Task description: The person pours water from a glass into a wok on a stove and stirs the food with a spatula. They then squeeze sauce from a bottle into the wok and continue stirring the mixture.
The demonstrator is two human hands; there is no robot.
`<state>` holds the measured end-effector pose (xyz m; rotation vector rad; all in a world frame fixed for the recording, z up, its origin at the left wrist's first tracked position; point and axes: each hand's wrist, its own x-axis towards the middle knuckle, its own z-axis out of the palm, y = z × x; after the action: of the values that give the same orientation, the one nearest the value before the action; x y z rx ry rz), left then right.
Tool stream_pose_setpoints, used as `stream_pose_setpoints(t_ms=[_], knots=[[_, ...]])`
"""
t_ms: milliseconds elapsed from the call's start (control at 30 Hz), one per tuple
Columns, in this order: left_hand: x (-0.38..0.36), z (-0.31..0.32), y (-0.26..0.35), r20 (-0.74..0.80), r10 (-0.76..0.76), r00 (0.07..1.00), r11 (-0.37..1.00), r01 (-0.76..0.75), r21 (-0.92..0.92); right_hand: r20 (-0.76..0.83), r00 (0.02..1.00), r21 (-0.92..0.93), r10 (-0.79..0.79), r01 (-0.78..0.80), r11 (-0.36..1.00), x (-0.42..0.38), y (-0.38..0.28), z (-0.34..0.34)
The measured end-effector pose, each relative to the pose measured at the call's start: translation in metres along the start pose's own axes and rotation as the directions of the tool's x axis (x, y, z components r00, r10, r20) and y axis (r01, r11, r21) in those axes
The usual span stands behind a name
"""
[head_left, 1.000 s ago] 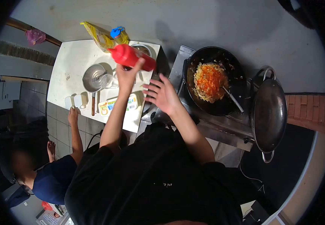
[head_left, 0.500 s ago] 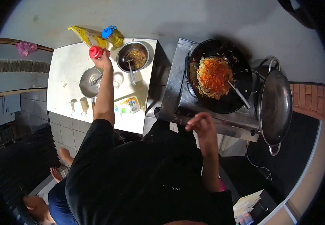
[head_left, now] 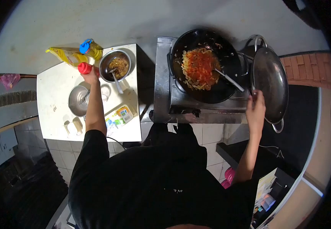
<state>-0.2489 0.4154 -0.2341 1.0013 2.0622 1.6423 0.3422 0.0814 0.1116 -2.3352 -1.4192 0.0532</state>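
Since the earlier frame, the right hand (head_left: 256, 110) has moved from the front of the metal stove (head_left: 162, 82) to the near rim of the large round metal pan (head_left: 270, 84) with two loop handles. Its fingers are bent a little; I cannot tell if they touch or grip this rim. Left hand (head_left: 91, 77) is closed around the red plastic bottle (head_left: 84, 68), at the white table (head_left: 50, 110), just beside the round steel bowl (head_left: 102, 71) with a metal spoon (head_left: 117, 84). Between both hands, the black wok (head_left: 232, 57) holds red-orange chopped food (head_left: 199, 68) and a long-handled metal utensil (head_left: 230, 81).
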Motion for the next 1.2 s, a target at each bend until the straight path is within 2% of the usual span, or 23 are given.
stream_pose_setpoints(t_ms=[67,100,200,267,300,333,367,400,467,500,567,633,700,767,833,867,900,967,1033,1067,1100,1133,1200], knots=[[0.001,-0.005,0.005,0.059,-0.037,0.998,0.994,0.031,0.105,0.072,0.994,-0.013,-0.083,0.084,0.996,0.010,-0.004,0.009],[-0.005,-0.009,0.018,0.083,-0.010,0.996,0.999,0.006,0.042,0.102,0.990,0.002,-0.099,0.100,0.995,0.014,-0.009,0.014],[-0.006,-0.013,0.039,0.046,-0.117,0.992,0.959,0.101,0.265,0.069,0.994,-0.110,-0.086,0.093,0.990,0.026,-0.006,0.027],[-0.014,-0.028,0.074,0.046,-0.541,0.840,0.777,0.478,0.409,0.088,0.996,-0.095,-0.033,0.042,0.995,0.032,0.014,0.040],[-0.024,-0.034,0.082,0.050,-0.537,0.842,0.780,0.473,0.409,0.111,0.994,-0.078,0.013,-0.004,0.997,0.031,0.021,0.045],[-0.039,-0.040,0.092,-0.058,-0.312,0.948,0.916,0.317,0.244,0.108,0.994,-0.075,0.018,-0.010,0.997,0.028,0.022,0.048],[-0.057,-0.043,0.104,-0.203,-0.087,0.975,0.989,0.109,0.096,0.077,0.997,-0.082,-0.007,0.013,0.997,0.026,0.021,0.051],[-0.082,-0.049,0.131,-0.203,-0.087,0.975,0.990,0.108,0.094,0.049,0.998,-0.091,-0.035,0.039,0.995,0.025,0.022,0.052],[-0.144,-0.063,0.204,-0.038,0.198,0.979,0.977,-0.200,-0.077,0.063,0.997,-0.069,-0.042,0.046,0.997,0.025,0.025,0.054],[-0.164,-0.062,0.218,0.057,0.227,0.972,0.970,-0.221,-0.106,0.071,0.996,-0.045,-0.045,0.048,0.998,0.028,0.028,0.055],[-0.206,-0.062,0.252,0.277,0.232,0.932,0.959,-0.171,-0.226,0.094,0.992,0.011,-0.087,0.086,0.996,0.034,0.036,0.061],[-0.236,-0.055,0.265,0.511,0.266,0.817,0.947,-0.124,-0.296,0.110,0.985,0.067,-0.131,0.124,0.990,0.045,0.044,0.066],[-0.266,-0.055,0.292,0.703,0.182,0.688,0.982,-0.087,-0.169,0.139,0.981,0.107,-0.133,0.119,0.987,0.055,0.046,0.069],[-0.280,-0.039,0.284,0.816,0.144,0.560,0.986,-0.012,-0.166,0.229,0.965,0.055,-0.127,0.117,0.992,0.072,0.041,0.068],[-0.288,-0.028,0.293,0.812,0.115,0.572,0.992,-0.020,-0.126,0.310,0.945,0.000,-0.107,0.112,0.994,0.098,0.023,0.061],[-0.289,-0.021,0.293,0.832,0.098,0.545,0.994,-0.019,-0.105,0.584,0.812,-0.003,0.017,-0.019,1.000,0.114,0.009,0.055],[-0.291,-0.014,0.292,0.851,0.078,0.519,0.997,-0.017,-0.081,0.802,0.585,-0.045,0.120,-0.141,0.989,0.127,0.003,0.054],[-0.294,-0.005,0.290,0.838,0.138,0.528,0.990,-0.044,-0.135,0.837,0.542,0.055,0.078,-0.225,0.973,0.140,0.027,0.082],[-0.295,-0.001,0.297,0.831,0.108,0.545,0.989,-0.146,-0.033,0.863,0.504,0.147,0.029,-0.305,0.941,0.145,0.042,0.086],[-0.296,0.000,0.300,0.828,0.108,0.550,0.989,-0.145,-0.032,0.710,0.682,0.193,-0.177,0.055,0.980,0.144,0.051,0.086],[-0.297,0.000,0.303,0.822,0.104,0.560,0.990,-0.135,-0.033,0.525,0.739,0.149,-0.421,0.408,0.901,0.139,0.054,0.084],[-0.299,-0.001,0.303,0.816,0.097,0.570,0.992,-0.124,-0.031,0.530,0.733,0.151,-0.425,0.412,0.899,0.128,0.046,0.071],[-0.299,0.002,0.295,0.809,0.106,0.578,0.992,-0.120,-0.044,0.455,0.820,-0.195,-0.346,0.471,0.860,0.102,0.010,0.025]])
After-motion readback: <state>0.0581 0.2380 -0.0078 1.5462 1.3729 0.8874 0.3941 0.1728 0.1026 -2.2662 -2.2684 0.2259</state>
